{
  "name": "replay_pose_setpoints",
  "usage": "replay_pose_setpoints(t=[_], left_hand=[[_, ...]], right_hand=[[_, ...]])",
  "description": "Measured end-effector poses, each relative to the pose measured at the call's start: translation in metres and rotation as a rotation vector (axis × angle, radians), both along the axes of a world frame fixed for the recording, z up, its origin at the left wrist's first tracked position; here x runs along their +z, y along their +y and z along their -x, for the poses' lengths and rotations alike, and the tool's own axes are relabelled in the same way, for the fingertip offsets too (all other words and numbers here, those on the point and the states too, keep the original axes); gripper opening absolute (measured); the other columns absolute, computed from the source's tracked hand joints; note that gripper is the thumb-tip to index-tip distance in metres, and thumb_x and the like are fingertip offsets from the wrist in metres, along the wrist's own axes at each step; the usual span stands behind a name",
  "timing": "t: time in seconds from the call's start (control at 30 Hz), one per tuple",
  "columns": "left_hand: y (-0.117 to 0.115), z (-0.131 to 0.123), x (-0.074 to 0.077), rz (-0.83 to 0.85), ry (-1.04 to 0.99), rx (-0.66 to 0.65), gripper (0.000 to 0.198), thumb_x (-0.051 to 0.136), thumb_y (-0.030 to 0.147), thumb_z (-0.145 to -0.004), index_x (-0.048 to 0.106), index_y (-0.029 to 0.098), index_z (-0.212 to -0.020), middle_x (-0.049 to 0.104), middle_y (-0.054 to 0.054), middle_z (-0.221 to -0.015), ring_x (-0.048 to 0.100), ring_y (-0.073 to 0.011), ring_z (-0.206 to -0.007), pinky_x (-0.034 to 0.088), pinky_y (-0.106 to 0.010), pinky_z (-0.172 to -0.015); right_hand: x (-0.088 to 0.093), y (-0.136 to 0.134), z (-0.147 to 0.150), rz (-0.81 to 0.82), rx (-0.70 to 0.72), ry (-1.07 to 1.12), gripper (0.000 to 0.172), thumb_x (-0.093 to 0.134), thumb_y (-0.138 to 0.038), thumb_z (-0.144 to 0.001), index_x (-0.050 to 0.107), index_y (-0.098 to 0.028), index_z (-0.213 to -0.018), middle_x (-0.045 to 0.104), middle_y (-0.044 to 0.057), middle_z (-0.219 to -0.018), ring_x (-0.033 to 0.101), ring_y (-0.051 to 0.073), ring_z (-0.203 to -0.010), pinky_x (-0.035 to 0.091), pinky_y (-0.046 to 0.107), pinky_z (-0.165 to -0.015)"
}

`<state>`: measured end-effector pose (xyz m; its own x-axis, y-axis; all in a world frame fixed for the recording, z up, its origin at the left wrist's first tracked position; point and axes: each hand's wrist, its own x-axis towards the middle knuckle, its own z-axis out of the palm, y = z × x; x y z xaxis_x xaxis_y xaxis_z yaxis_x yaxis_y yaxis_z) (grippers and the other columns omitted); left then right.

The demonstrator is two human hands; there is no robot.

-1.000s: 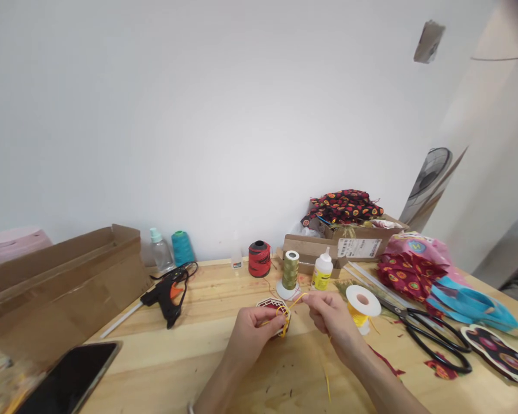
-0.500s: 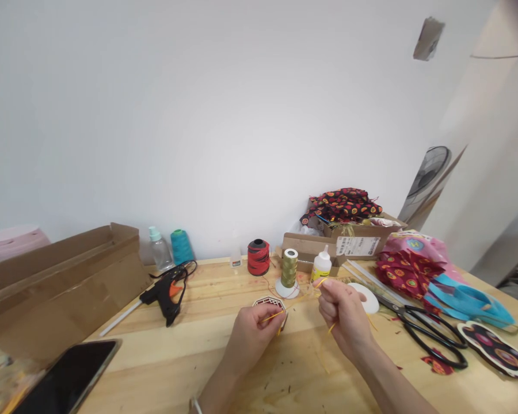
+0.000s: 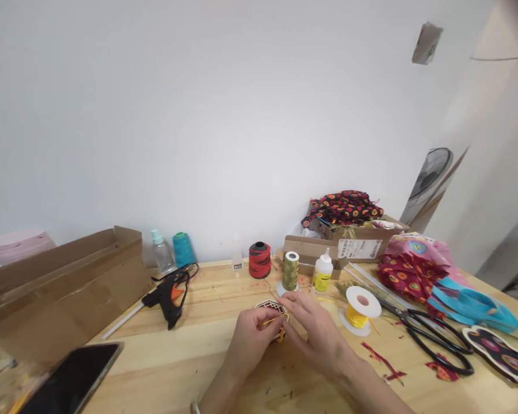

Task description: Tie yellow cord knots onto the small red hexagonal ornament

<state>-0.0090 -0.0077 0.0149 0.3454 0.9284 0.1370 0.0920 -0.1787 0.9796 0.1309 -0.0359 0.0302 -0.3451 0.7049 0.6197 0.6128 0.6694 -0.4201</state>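
My left hand [image 3: 252, 334] is closed round a small red octagonal ornament [image 3: 271, 307] with a pale lattice edge, pinching a thin yellow cord [image 3: 268, 322] against it. Close beside it, my right hand [image 3: 315, 333] lies over the ornament's right side, fingers curled and reaching in towards the cord. Both hands hover low over the wooden table [image 3: 207, 368] near its middle. A white spool of yellow cord [image 3: 358, 310] stands just right of my right hand.
Behind the hands stand an olive thread cone [image 3: 290, 271], a glue bottle [image 3: 322, 271], a red-black spool [image 3: 259, 260] and a teal spool [image 3: 182, 248]. A glue gun [image 3: 168, 296], cardboard box [image 3: 60, 287] and phone [image 3: 71, 382] lie left. Black scissors [image 3: 435, 336], patterned fabric [image 3: 408, 270] and blue ribbon [image 3: 472, 302] lie right.
My right hand, which had pulled the yellow cord up and to the right, has come back down and left onto the ornament. The left hand has stayed on the ornament.
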Motion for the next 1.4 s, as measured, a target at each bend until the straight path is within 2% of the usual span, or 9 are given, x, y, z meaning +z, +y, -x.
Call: replay_pose_setpoints(t=[0.13, 0.27, 0.43, 0.57, 0.73, 0.87, 1.07, 1.3, 1.4], left_hand=[[0.0019, -0.0007, -0.0028, 0.065, -0.034, 0.002, 0.023, 0.053, 0.029, -0.065, 0.065, 0.011, -0.073, 0.063, -0.003, -0.060, 0.053, -0.0139, -0.057, 0.041, -0.022, -0.053], [0.0040, -0.0006, -0.0058, 0.111, -0.077, 0.001, 0.023, 0.054, 0.030, -0.065, 0.065, 0.010, -0.071, 0.063, -0.003, -0.060, 0.053, -0.0136, -0.056, 0.040, -0.021, -0.052], [0.0050, 0.0002, -0.0063, 0.165, -0.123, 0.003, 0.022, 0.055, 0.030, -0.064, 0.064, 0.010, -0.064, 0.061, -0.001, -0.054, 0.050, -0.0108, -0.051, 0.036, -0.019, -0.049], [0.0047, 0.0006, -0.0043, 0.194, -0.178, -0.036, 0.021, 0.056, 0.029, -0.064, 0.065, 0.010, -0.067, 0.059, 0.000, -0.051, 0.047, -0.0085, -0.048, 0.034, -0.019, -0.047], [0.0037, 0.0006, -0.0016, 0.249, -0.225, -0.006, 0.019, 0.058, 0.028, -0.062, 0.066, 0.011, -0.066, 0.044, 0.007, -0.033, 0.036, -0.0046, -0.035, 0.030, -0.016, -0.040], [0.0042, -0.0010, -0.0030, 0.259, -0.207, -0.004, 0.021, 0.058, 0.030, -0.062, 0.066, 0.011, -0.065, 0.047, 0.006, -0.037, 0.033, -0.0038, -0.035, 0.027, -0.016, -0.038], [0.0045, -0.0029, -0.0048, 0.258, -0.216, -0.049, 0.022, 0.057, 0.030, -0.062, 0.066, 0.011, -0.069, 0.058, 0.001, -0.048, 0.041, -0.0066, -0.043, 0.028, -0.017, -0.042], [0.0019, -0.0029, -0.0008, 0.287, -0.215, 0.029, 0.023, 0.058, 0.032, -0.060, 0.064, 0.011, -0.057, 0.046, 0.005, -0.039, 0.032, -0.0042, -0.036, 0.025, -0.017, -0.038], [0.0024, -0.0017, -0.0028, 0.270, -0.234, 0.027, 0.024, 0.058, 0.032, -0.060, 0.064, 0.009, -0.056, 0.048, 0.004, -0.041, 0.035, -0.0052, -0.040, 0.026, -0.017, -0.040]], right_hand=[[-0.0069, 0.0060, 0.0026, 0.156, -0.039, 0.034, 0.024, 0.033, -0.014, -0.079, 0.053, -0.020, -0.092, 0.053, 0.004, -0.074, 0.049, 0.013, -0.065, 0.041, 0.024, -0.057], [-0.0048, 0.0043, 0.0020, 0.223, -0.070, 0.064, 0.021, 0.035, -0.018, -0.079, 0.055, -0.021, -0.085, 0.050, 0.002, -0.068, 0.048, 0.013, -0.063, 0.038, 0.023, -0.056], [-0.0076, 0.0065, -0.0001, 0.227, -0.106, 0.100, 0.017, 0.042, -0.022, -0.076, 0.058, -0.021, -0.083, 0.049, 0.001, -0.066, 0.046, 0.013, -0.062, 0.035, 0.023, -0.054], [-0.0112, 0.0094, -0.0020, 0.218, -0.129, 0.105, 0.018, 0.043, -0.019, -0.075, 0.060, -0.021, -0.076, 0.050, 0.001, -0.063, 0.045, 0.013, -0.061, 0.033, 0.023, -0.053], [-0.0097, 0.0085, -0.0012, 0.207, -0.160, 0.098, 0.023, 0.040, -0.021, -0.077, 0.061, -0.019, -0.068, 0.048, 0.000, -0.056, 0.043, 0.012, -0.055, 0.029, 0.022, -0.049], [-0.0072, 0.0067, 0.0005, 0.192, -0.169, 0.130, 0.025, 0.038, -0.021, -0.078, 0.062, -0.019, -0.071, 0.048, 0.000, -0.055, 0.041, 0.011, -0.053, 0.028, 0.022, -0.048], [-0.0050, 0.0037, 0.0033, 0.168, -0.176, 0.189, 0.024, 0.039, -0.020, -0.077, 0.061, -0.018, -0.068, 0.047, 0.000, -0.055, 0.041, 0.011, -0.052, 0.029, 0.022, -0.048], [-0.0071, 0.0051, 0.0044, 0.214, -0.174, 0.325, 0.023, 0.042, -0.023, -0.075, 0.061, -0.017, -0.063, 0.041, -0.002, -0.050, 0.038, 0.010, -0.048, 0.028, 0.021, -0.044], [-0.0071, 0.0055, 0.0038, 0.258, -0.168, 0.353, 0.022, 0.043, -0.025, -0.074, 0.060, -0.016, -0.062, 0.040, -0.002, -0.050, 0.036, 0.009, -0.046, 0.027, 0.020, -0.042]])
